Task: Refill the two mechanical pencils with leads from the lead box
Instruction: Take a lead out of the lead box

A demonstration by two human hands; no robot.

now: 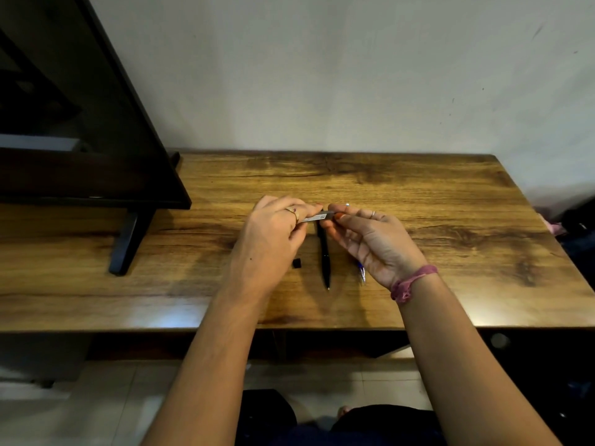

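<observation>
A dark monitor stands at the left on the wooden counter. Above the counter's middle, the left hand and the right hand pinch the 2 ends of the small lead box between their fingertips. Under the box lies the black pencil. The blue pencil lies mostly hidden under the right hand. A small black cap lies just left of the black pencil.
</observation>
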